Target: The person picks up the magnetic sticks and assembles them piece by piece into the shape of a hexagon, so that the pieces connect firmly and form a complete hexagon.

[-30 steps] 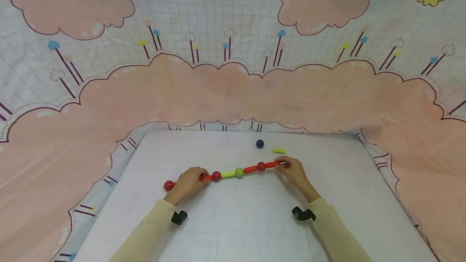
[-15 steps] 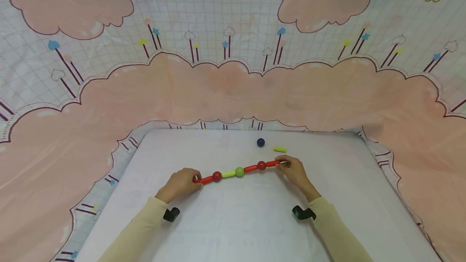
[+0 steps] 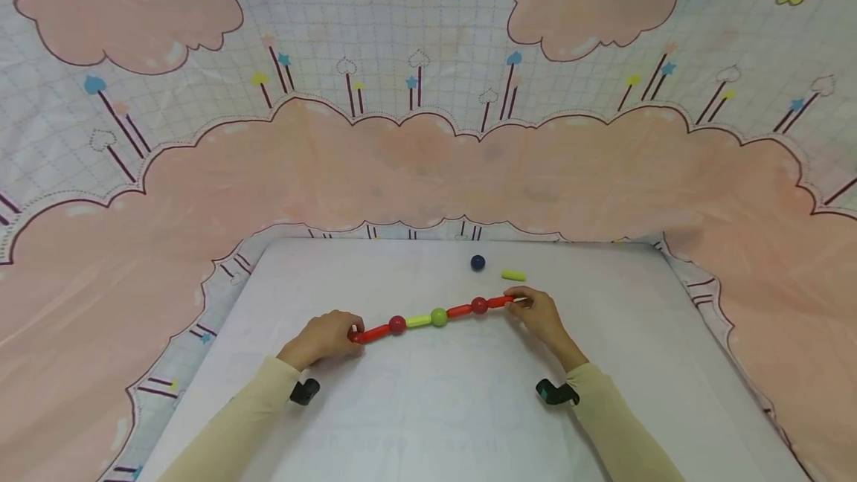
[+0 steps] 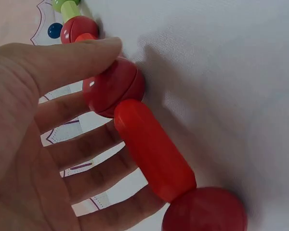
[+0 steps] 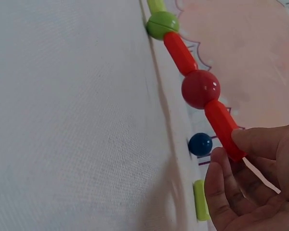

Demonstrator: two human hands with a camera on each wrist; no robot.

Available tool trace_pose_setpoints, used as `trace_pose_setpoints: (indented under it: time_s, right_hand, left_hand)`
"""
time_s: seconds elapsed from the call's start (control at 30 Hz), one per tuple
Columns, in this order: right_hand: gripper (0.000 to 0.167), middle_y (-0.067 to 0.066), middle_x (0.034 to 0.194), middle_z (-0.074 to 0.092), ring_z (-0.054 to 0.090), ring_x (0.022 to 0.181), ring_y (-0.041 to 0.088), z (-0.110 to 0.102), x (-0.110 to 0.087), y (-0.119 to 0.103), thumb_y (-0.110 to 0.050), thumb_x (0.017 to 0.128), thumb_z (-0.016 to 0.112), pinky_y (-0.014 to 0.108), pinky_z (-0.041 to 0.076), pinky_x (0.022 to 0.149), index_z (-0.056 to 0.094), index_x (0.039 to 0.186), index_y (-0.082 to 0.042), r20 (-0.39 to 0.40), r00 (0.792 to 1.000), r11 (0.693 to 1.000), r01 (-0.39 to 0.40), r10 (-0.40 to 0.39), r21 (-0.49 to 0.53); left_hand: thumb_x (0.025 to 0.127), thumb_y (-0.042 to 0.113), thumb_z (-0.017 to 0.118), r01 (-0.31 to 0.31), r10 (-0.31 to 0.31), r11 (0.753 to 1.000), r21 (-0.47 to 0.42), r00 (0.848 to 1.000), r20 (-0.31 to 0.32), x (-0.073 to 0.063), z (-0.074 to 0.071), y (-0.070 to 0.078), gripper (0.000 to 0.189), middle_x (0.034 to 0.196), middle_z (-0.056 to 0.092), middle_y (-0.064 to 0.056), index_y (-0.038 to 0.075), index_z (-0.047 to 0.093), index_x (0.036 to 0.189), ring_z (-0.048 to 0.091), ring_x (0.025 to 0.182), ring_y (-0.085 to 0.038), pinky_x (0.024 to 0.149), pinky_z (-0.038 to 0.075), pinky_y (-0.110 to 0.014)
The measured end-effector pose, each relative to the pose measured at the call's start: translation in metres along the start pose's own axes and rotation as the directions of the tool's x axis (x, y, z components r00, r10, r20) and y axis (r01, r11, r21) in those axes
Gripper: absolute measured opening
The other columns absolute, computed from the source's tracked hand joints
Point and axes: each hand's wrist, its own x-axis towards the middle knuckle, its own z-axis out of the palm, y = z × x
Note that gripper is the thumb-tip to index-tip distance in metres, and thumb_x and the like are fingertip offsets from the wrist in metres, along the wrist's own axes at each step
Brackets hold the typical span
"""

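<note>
A chain of toy balls and rods runs between both hands. My left hand (image 3: 324,337) pinches a red ball (image 4: 113,89) between thumb and index finger. From it, a red rod (image 4: 154,149) leads to an end red ball (image 4: 207,211), both hidden behind the hand in the head view. Rightward follow a red rod (image 3: 376,333), a red ball (image 3: 397,325), a yellow-green rod (image 3: 418,321), a green ball (image 3: 438,317), a red rod (image 3: 459,311) and another red ball (image 5: 201,89). At the right end, my right hand (image 3: 541,320) pinches the last red rod (image 5: 224,127).
Beyond the chain, a loose dark blue ball (image 3: 477,263) and a loose yellow-green rod (image 3: 513,275) lie on the white tabletop (image 3: 428,400). Cloth with printed clouds (image 3: 428,169) hangs behind the table and surrounds its sides.
My left hand has slid leftward along the chain, from a red rod to the red ball beside it. The right hand keeps its place, and the chain stays nearly still.
</note>
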Motion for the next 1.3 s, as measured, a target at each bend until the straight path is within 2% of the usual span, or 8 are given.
trace_pose_setpoints:
  time_s: [0.2,0.33,0.53,0.7,0.77,0.97,1.1,1.3]
  right_hand:
    - [0.026,0.02,0.117,0.067,0.065,0.087,0.02,0.0,0.0,-0.002,-0.007,0.09,0.068,0.022,0.051,0.064,0.069,0.116,-0.006,-0.005,1.0,1.0,0.0,0.0,0.01]
    - [0.026,0.02,0.115,0.068,0.065,0.087,0.021,0.0,-0.001,-0.001,-0.008,0.09,0.068,0.022,0.051,0.063,0.069,0.116,-0.006,-0.005,1.0,1.0,0.0,0.0,-0.008]
    - [0.026,0.017,0.114,0.068,0.063,0.085,0.02,0.001,-0.002,-0.002,-0.01,0.09,0.068,0.023,0.05,0.065,0.069,0.117,-0.008,-0.004,1.0,1.0,-0.021,0.021,-0.006]
    - [0.027,0.018,0.118,0.067,0.063,0.086,0.02,0.001,-0.003,-0.003,-0.009,0.091,0.067,0.024,0.051,0.066,0.068,0.118,-0.007,-0.007,1.0,1.0,-0.024,0.024,-0.003]
    - [0.027,0.018,0.119,0.066,0.063,0.087,0.02,0.001,-0.003,-0.003,-0.009,0.091,0.067,0.024,0.051,0.066,0.068,0.118,-0.007,-0.01,1.0,1.0,-0.025,0.025,-0.007]
    - [0.026,0.018,0.117,0.067,0.063,0.086,0.02,0.004,-0.002,0.0,-0.009,0.091,0.067,0.023,0.051,0.065,0.068,0.117,-0.007,-0.013,0.999,0.999,-0.031,0.031,-0.009]
    - [0.026,0.018,0.116,0.067,0.062,0.083,0.019,0.007,-0.002,-0.001,-0.01,0.091,0.067,0.023,0.051,0.064,0.068,0.117,-0.007,-0.008,0.999,0.999,-0.041,0.041,-0.004]
    - [0.025,0.019,0.115,0.067,0.062,0.084,0.02,0.009,-0.004,-0.004,-0.009,0.09,0.068,0.022,0.05,0.063,0.069,0.115,-0.006,-0.024,0.999,0.999,-0.032,0.032,-0.003]
  left_hand:
    - [0.08,0.027,0.081,-0.032,0.032,1.0,0.002,0.999,0.015,-0.003,-0.003,-0.003,0.026,0.086,0.061,0.002,0.018,0.068,0.101,0.051,0.078,-0.018,0.068,0.043,-0.036]
    - [0.081,0.029,0.08,-0.016,0.017,0.999,-0.035,1.0,0.023,-0.001,-0.001,-0.007,0.026,0.087,0.061,0.0,0.019,0.068,0.102,0.051,0.081,-0.018,0.069,0.044,-0.034]
    - [0.084,0.024,0.078,-0.018,0.026,0.986,-0.164,0.998,0.048,0.0,0.001,-0.011,0.023,0.085,0.061,-0.003,0.014,0.067,0.102,0.052,0.074,-0.017,0.062,0.045,-0.029]
    - [0.087,0.024,0.075,0.041,-0.014,0.962,-0.271,0.995,0.103,-0.003,0.003,-0.006,0.021,0.084,0.059,-0.004,0.012,0.066,0.101,0.055,0.058,-0.016,0.05,0.048,-0.027]
    - [0.087,0.026,0.075,0.036,-0.015,0.969,-0.245,0.996,0.088,-0.002,0.004,-0.003,0.018,0.081,0.058,-0.002,0.013,0.066,0.096,0.055,0.059,-0.015,0.051,0.048,-0.026]
    - [0.086,0.029,0.074,-0.054,0.055,0.996,-0.074,0.998,0.011,0.007,0.007,0.006,0.015,0.073,0.056,0.003,0.015,0.069,0.088,0.049,0.07,-0.014,0.061,0.04,-0.028]
    - [0.088,0.027,0.073,-0.052,0.054,0.993,-0.105,0.998,0.017,0.007,0.007,0.008,0.013,0.068,0.056,0.003,0.014,0.069,0.087,0.051,0.061,-0.012,0.054,0.04,-0.024]
    - [0.09,0.023,0.07,0.007,0.0,0.973,-0.232,1.0,0.028,0.009,0.015,0.012,0.013,0.061,0.061,0.001,0.012,0.066,0.084,0.051,0.049,-0.011,0.046,0.041,-0.021]
